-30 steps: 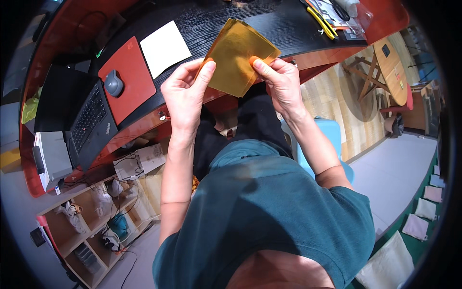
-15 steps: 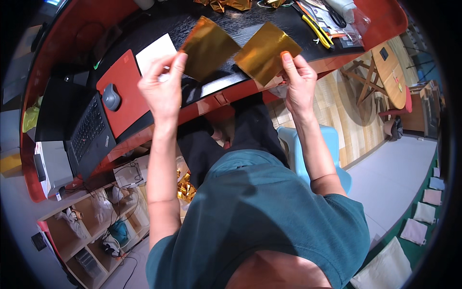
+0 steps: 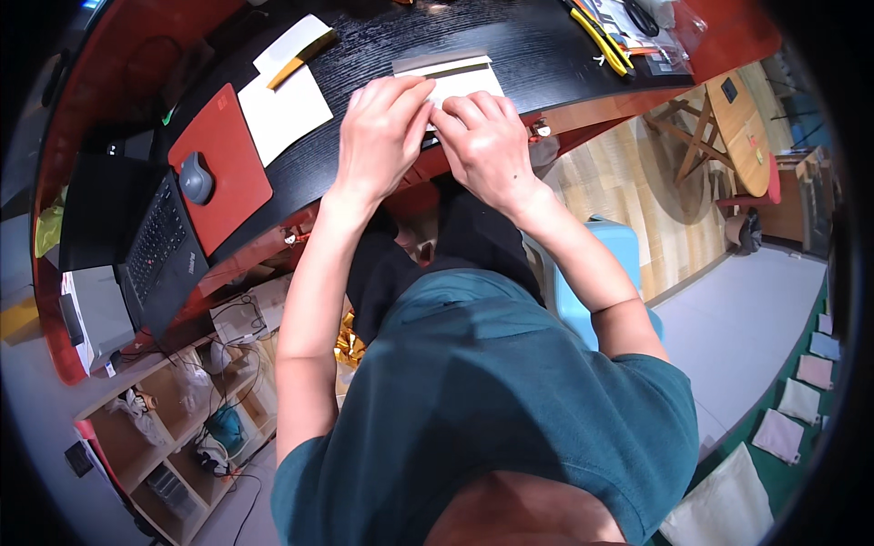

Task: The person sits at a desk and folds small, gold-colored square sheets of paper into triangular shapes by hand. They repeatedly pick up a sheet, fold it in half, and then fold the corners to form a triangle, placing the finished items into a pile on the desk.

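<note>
Fingers of our left hand [image 3: 382, 132] and right hand [image 3: 487, 146] pinched a white folded sheet [image 3: 452, 77] flat on the black desk [image 3: 537, 50]; wooden floor [image 3: 619, 205] lay beyond.

Left hand [image 3: 381, 135], right hand [image 3: 487, 146] press folded paper sheet [image 3: 448, 73] on black desk [image 3: 537, 50].
</note>
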Demonstrator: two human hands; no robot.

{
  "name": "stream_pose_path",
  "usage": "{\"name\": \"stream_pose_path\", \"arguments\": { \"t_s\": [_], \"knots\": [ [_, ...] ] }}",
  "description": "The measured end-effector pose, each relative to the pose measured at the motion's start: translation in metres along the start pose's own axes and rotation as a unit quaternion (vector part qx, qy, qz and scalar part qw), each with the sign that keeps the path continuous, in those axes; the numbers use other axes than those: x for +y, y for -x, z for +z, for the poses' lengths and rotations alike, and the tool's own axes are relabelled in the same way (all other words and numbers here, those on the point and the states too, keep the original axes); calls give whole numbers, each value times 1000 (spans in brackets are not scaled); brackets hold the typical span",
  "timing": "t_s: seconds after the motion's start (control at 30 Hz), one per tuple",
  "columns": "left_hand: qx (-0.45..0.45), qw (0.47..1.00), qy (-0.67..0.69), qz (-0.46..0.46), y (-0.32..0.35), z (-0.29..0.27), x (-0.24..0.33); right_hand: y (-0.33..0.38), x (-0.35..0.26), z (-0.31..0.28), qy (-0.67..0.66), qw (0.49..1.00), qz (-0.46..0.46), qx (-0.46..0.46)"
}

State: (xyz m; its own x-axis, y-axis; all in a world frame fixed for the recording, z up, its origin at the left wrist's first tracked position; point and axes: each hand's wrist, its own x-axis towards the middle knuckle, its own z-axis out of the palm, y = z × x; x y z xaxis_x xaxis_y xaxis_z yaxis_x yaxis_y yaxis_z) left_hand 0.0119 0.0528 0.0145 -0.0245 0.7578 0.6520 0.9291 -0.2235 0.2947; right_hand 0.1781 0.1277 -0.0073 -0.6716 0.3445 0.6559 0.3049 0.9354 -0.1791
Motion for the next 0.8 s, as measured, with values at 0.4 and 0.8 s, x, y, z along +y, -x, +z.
{"name": "stream_pose_path", "arguments": {
  "t_s": [0.4, 0.8],
  "knots": [
    [-102, 994, 3, -46, 3, -1, -1, 5, 69, -22, -52, 995, -88, -3],
    [24, 986, 48, -158, 7, 17, -4, -16, 55, -3, -265, 941, 210, 10]
  ]
}}
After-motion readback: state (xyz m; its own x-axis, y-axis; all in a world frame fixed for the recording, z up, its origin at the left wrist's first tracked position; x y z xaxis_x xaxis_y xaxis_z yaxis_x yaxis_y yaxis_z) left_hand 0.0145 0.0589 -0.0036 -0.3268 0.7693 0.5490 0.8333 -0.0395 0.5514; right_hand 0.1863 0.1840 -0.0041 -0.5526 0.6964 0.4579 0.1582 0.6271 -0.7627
